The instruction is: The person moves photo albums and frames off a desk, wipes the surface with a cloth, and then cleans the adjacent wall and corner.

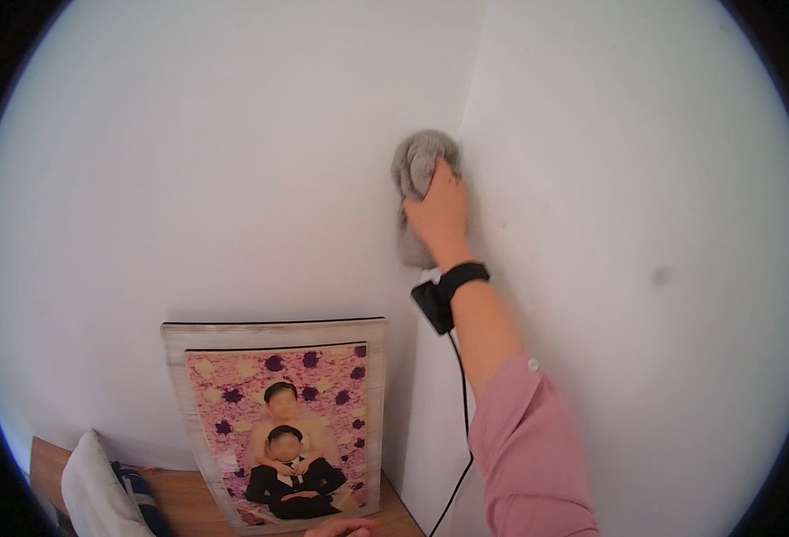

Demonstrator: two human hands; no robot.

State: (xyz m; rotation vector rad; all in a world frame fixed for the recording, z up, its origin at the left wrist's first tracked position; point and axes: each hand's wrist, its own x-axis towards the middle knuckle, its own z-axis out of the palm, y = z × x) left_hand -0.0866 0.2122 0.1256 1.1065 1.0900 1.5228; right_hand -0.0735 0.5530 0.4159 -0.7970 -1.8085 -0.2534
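A crumpled grey cloth (pixel 427 161) is gripped in my right hand (pixel 441 208), which presses it against the white wall close to the corner where two walls meet. A black strap (pixel 463 276) with a small black device (pixel 433 307) is on that wrist, and a black cable runs down from it. At the bottom edge, only part of my left hand (pixel 342 527) shows, in front of the lower edge of a framed photograph (pixel 300 429); whether it touches the frame I cannot tell.
The photograph, with a larger pale panel (pixel 174 362) behind it, leans on the wall on a brown wooden surface (pixel 180 497). At the lower left are a whitish cushion-like thing (pixel 89 490) and dark blue fabric (pixel 141 500). The right wall bears a faint grey spot (pixel 661 275).
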